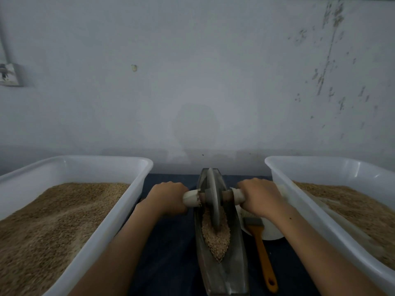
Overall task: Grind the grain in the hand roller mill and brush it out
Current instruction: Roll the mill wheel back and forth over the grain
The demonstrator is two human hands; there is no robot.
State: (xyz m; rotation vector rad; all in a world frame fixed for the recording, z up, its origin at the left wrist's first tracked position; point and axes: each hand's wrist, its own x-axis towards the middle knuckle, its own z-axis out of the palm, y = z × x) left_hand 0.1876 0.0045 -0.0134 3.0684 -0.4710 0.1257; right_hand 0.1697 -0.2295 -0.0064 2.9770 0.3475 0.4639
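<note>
A boat-shaped metal trough (pixel 233 272) lies lengthwise in front of me, with a grey grinding wheel (pixel 213 201) standing on edge in it. Pale grain (pixel 215 240) fills the near part of the groove. An axle runs through the wheel, with a white-wrapped handle on each side. My left hand (pixel 168 196) grips the left handle and my right hand (pixel 259 195) grips the right one. A brush (pixel 259 246) with an orange handle lies just right of the trough, its bristles on a white plate (pixel 271 231).
Two large white plastic tubs flank the trough: the left tub (pixel 119 216) and the right tub (pixel 316 214), both holding brown grain. All of it sits on a dark blue cloth (pixel 171 253) against a pale wall.
</note>
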